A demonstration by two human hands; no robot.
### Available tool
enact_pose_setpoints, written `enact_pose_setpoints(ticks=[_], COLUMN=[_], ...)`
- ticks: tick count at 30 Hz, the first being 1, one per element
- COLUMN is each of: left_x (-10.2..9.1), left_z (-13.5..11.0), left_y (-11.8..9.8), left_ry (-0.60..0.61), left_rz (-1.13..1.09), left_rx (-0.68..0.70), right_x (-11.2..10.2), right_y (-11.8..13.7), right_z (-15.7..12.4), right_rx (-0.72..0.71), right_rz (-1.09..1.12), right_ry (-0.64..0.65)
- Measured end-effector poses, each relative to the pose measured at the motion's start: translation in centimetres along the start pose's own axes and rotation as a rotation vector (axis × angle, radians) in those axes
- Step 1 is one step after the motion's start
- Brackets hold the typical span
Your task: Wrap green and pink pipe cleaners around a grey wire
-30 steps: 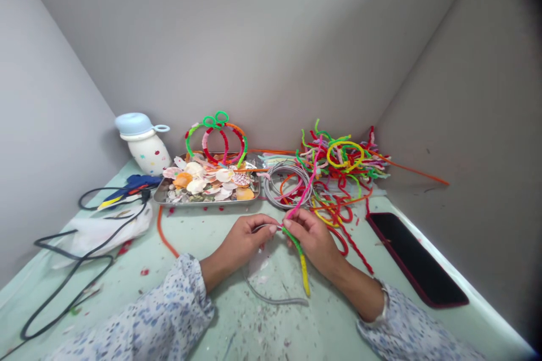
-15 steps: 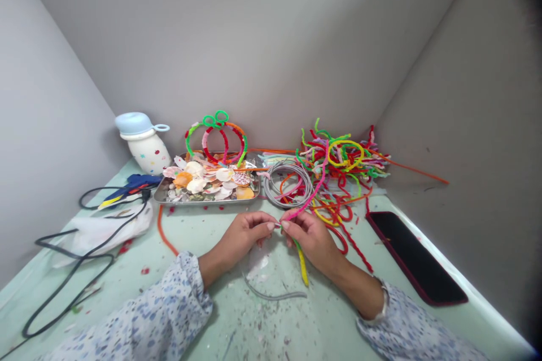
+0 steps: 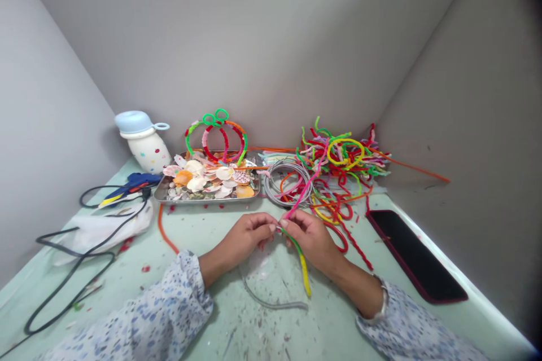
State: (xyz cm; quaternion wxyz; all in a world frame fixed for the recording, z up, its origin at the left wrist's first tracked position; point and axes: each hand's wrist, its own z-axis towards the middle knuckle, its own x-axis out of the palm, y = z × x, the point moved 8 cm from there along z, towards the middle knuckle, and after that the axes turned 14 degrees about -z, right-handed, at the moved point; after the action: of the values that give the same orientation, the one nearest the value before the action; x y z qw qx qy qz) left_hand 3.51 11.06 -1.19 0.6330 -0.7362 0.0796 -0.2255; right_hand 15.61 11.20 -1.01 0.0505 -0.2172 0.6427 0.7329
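Note:
In front of me, at the centre of the table, my two hands meet in a close pinch. My right hand (image 3: 311, 234) is closed on a pink pipe cleaner (image 3: 305, 190), whose long free end slants up and away. From under its fingers hangs a green and yellow fuzzy length (image 3: 303, 265). My left hand (image 3: 252, 235) pinches at the same joint, apparently on the thin wire, though its fingertips hide most of it. Below it a grey wire (image 3: 275, 306) curves to the right, its upper part hidden by the hand.
Behind my hands sit a metal tray (image 3: 207, 201) of shells, a grey wire coil (image 3: 271, 192) and a tangled pipe cleaner pile (image 3: 339, 152). Two fuzzy rings (image 3: 226, 144) stand at the tray. Left are a bottle (image 3: 148, 149) and black cable (image 3: 80, 258); right, a phone (image 3: 417, 256).
More of the green part now shows below my right hand, and the yellow end hangs slightly lower. The grey wire's end has shifted a little downward. Both hands stay almost in place.

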Motion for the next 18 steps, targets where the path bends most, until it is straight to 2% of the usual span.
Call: enact_pose_setpoints(ticks=[10,18], left_x=[0.22,0.35], left_z=[-0.17,-0.22], left_y=[0.35,0.33], left_ry=[-0.026,-0.037], left_rz=[0.006,0.02], left_rx=[-0.035,0.014], right_x=[-0.07,-0.61], right_y=[0.39,0.59], right_z=[-0.05,0.12], right_rx=[0.013,0.012], right_rz=[0.013,0.056], right_ry=[0.01,-0.025])
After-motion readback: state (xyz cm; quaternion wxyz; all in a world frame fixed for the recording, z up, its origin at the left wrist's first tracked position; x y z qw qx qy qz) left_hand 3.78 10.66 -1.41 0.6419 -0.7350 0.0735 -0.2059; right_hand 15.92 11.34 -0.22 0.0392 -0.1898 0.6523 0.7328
